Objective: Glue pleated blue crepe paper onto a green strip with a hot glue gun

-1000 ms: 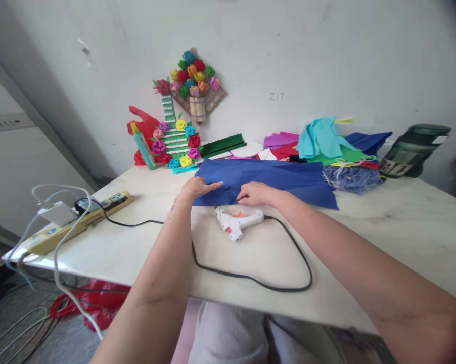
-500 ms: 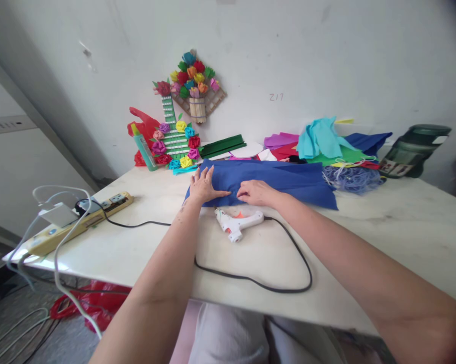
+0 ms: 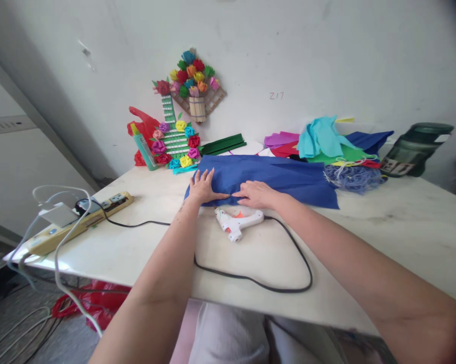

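A blue sheet lies across the table, slightly wrinkled. My left hand rests on its left part with the fingers spread and the thumb pointing right. My right hand touches the sheet near its front edge, index finger stretched toward my left thumb and the other fingers partly curled; I see nothing held in it. Just in front of the sheet, close to both hands, lies a white glue gun with an orange trigger.
The gun's black cord loops over the front. A power strip with cables is at left. Behind stand a glue bottle and a flower-covered guitar shape. Coloured sheets, blue strings and a dark bottle sit at right.
The blue sheet's back edge has shifted slightly away and the sheet looks flatter. My right index finger has stretched out from a more closed hand. My left hand has barely moved.
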A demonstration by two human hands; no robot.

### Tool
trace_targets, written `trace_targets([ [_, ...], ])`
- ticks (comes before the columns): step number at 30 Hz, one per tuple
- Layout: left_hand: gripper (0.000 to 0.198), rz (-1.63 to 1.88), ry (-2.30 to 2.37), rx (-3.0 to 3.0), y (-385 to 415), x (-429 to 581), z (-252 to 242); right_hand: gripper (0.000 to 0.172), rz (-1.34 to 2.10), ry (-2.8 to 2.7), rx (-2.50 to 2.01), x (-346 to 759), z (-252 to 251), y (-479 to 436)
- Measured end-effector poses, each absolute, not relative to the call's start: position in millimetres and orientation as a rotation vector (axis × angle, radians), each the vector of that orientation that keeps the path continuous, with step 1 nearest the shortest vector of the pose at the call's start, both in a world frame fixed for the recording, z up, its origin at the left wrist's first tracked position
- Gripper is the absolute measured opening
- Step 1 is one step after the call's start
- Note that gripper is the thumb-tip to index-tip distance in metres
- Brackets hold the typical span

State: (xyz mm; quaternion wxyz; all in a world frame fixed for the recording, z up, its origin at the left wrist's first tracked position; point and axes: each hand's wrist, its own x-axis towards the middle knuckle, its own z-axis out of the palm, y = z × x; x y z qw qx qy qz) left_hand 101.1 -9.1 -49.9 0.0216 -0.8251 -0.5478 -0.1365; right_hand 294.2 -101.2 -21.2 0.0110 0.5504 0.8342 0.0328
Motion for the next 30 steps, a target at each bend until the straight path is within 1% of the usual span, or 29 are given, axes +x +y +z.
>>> trace_targets([
  [5, 0.107, -0.492, -1.798, -2.566, -7.0, 97.7, -48.9, 0.038, 0.151, 2.63, 1.721, 295.6, -15.5, -104.4],
  [10, 0.111, -0.437, -1.812, -2.567, -3.7, 92.9, -51.9, 0.037, 0.157, 2.652, 1.695, 294.9, -17.9, -105.6],
  [15, 0.094, -0.503, -1.973, -2.541, -1.2, 82.0, -50.8, 0.032, 0.357, 2.839, 1.638, 300.1, -12.8, -97.6],
  [17, 0.091, -0.515, -2.001, -2.534, -0.8, 77.6, -50.6, 0.033, 0.386, 2.848, 1.657, 304.6, -5.9, -92.6],
  [20, 0.095, -0.477, -1.999, -2.528, -0.7, 74.4, -51.3, 0.036, 0.356, 2.849, 1.654, 308.7, 2.2, -87.7],
  [25, 0.099, -0.376, -1.992, -2.515, -0.9, 75.2, -51.6, 0.037, 0.281, 2.801, 1.457, 303.9, -1.9, -87.3],
  [27, 0.098, -0.375, -2.011, -2.514, -0.3, 74.6, -51.1, 0.036, 0.255, 2.793, 1.386, 301.9, -5.4, -87.0],
  [30, 0.091, -0.419, -2.061, -2.489, 2.1, 71.9, -50.8, 0.035, 0.209, 2.783, 1.341, 301.4, -8.6, -85.6],
])
